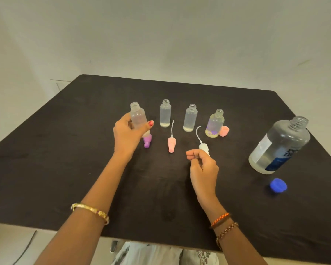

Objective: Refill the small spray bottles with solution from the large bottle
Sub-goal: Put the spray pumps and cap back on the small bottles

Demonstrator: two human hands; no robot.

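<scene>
Left hand (127,133) grasping small clear plastic spray bottle (138,118) mid-body: light, probably slippery. Right hand (203,165) pinching white spray pump (203,147).

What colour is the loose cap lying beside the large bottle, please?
Blue; the cap shows clearly in the head view.

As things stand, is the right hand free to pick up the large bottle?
Probably not yet: the right hand holds a white sprayer. The path to the large bottle looks unobstructed.
</scene>
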